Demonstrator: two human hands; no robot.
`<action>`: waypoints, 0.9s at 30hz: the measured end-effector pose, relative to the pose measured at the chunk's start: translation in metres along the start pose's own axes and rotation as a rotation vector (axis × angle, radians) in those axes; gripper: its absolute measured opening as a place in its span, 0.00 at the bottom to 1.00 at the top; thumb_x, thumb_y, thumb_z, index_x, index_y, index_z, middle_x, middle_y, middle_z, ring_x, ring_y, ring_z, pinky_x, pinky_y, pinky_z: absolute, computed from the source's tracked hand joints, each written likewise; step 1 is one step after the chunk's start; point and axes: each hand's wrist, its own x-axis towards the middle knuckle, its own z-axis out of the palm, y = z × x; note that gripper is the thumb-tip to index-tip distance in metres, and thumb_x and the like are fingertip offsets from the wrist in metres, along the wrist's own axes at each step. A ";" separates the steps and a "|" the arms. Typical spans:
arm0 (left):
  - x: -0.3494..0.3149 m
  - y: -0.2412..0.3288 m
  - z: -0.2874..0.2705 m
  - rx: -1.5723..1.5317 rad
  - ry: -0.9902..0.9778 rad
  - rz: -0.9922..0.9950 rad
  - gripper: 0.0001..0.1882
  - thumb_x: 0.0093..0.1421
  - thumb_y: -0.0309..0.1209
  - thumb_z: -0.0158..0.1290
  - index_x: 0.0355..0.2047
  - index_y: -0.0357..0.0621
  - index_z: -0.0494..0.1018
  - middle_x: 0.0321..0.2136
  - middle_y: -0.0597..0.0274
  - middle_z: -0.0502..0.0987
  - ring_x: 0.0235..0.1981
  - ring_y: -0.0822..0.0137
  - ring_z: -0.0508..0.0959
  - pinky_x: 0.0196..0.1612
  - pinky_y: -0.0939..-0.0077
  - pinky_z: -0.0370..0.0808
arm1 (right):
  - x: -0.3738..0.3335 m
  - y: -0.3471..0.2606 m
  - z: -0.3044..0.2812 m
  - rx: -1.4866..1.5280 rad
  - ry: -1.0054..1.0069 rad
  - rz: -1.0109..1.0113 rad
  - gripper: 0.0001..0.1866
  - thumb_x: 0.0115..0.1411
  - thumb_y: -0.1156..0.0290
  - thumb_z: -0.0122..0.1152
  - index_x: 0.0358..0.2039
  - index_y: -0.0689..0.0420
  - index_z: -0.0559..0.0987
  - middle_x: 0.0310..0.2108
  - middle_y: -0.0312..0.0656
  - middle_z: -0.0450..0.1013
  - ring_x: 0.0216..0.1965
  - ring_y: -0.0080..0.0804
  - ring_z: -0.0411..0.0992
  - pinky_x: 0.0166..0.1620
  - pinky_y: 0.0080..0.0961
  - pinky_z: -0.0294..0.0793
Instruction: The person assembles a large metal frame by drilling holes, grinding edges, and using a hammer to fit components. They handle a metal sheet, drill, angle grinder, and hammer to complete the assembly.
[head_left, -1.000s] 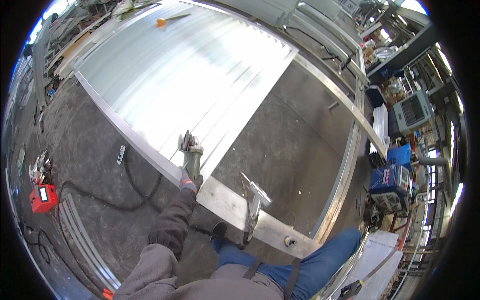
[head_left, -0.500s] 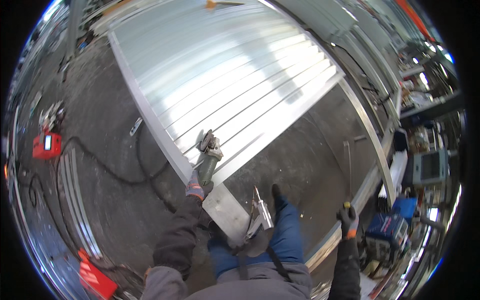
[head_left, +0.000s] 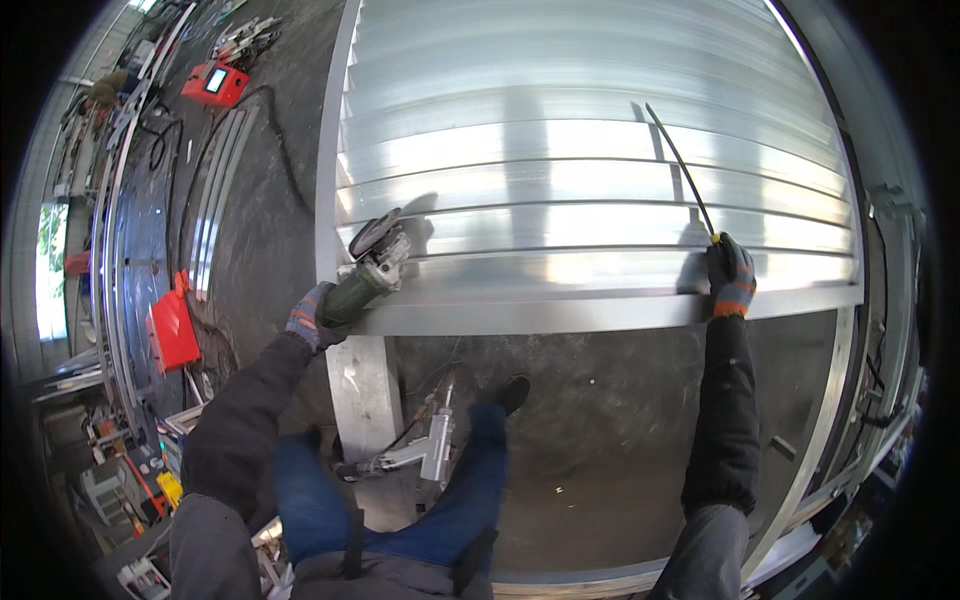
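My gloved left hand (head_left: 308, 318) is closed round the green body of an angle grinder (head_left: 355, 295). The grinder's disc tilts up over the near left corner of a large slatted metal panel (head_left: 590, 316). In my gloved right hand (head_left: 733, 275) is a long, thin dark-shafted screwdriver (head_left: 682, 165) with yellow at the base of its shaft; the fingers hide the handle. Its shaft slants away to the left over the shiny slats, and I cannot tell whether its tip touches them. That hand is at the panel's near edge, toward the right.
A silver hand tool (head_left: 436, 447) with a cylindrical body is between my legs, beside a pale metal beam (head_left: 365, 390). On the left are a red box with a screen (head_left: 215, 84), a red case (head_left: 174, 330), metal strips (head_left: 222, 200) and a dark cable (head_left: 284, 160).
My view has turned toward the right. My right hand has come up from low at the right to the panel's near edge, with the screwdriver over the slats. My left hand still grips the grinder.
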 end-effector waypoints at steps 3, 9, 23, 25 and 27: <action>-0.004 0.010 -0.004 -0.195 0.019 -0.041 0.25 0.44 0.33 0.64 0.40 0.37 0.69 0.32 0.53 0.77 0.34 0.56 0.78 0.37 0.65 0.74 | 0.002 0.008 -0.012 -0.186 0.060 -0.094 0.19 0.52 0.72 0.70 0.45 0.58 0.79 0.46 0.48 0.73 0.49 0.45 0.70 0.51 0.35 0.72; -0.001 0.020 -0.004 0.132 0.001 -0.076 0.19 0.46 0.34 0.62 0.35 0.38 0.72 0.32 0.50 0.76 0.37 0.50 0.77 0.39 0.62 0.74 | 0.002 0.007 -0.014 -0.279 -0.047 -0.075 0.23 0.54 0.64 0.68 0.47 0.61 0.75 0.48 0.50 0.71 0.50 0.49 0.67 0.52 0.41 0.67; -0.014 0.009 0.032 0.069 0.155 -0.450 0.18 0.42 0.31 0.64 0.35 0.43 0.75 0.29 0.50 0.76 0.34 0.47 0.77 0.36 0.60 0.74 | 0.012 -0.012 -0.015 -0.263 -0.176 -0.039 0.21 0.52 0.60 0.68 0.43 0.59 0.76 0.47 0.52 0.69 0.51 0.53 0.63 0.54 0.47 0.64; -0.015 0.018 0.038 0.032 0.221 -0.491 0.17 0.42 0.31 0.64 0.34 0.44 0.75 0.29 0.49 0.76 0.33 0.46 0.78 0.35 0.59 0.74 | 0.012 -0.016 -0.019 -0.272 -0.117 -0.022 0.20 0.52 0.60 0.68 0.42 0.58 0.77 0.47 0.51 0.70 0.52 0.52 0.63 0.54 0.47 0.64; -0.023 0.033 0.044 -0.179 0.250 -0.643 0.17 0.42 0.31 0.64 0.34 0.44 0.76 0.29 0.49 0.76 0.33 0.44 0.78 0.35 0.57 0.75 | 0.014 -0.021 -0.022 -0.280 -0.164 0.007 0.19 0.52 0.59 0.68 0.41 0.57 0.78 0.47 0.50 0.70 0.52 0.52 0.64 0.54 0.45 0.64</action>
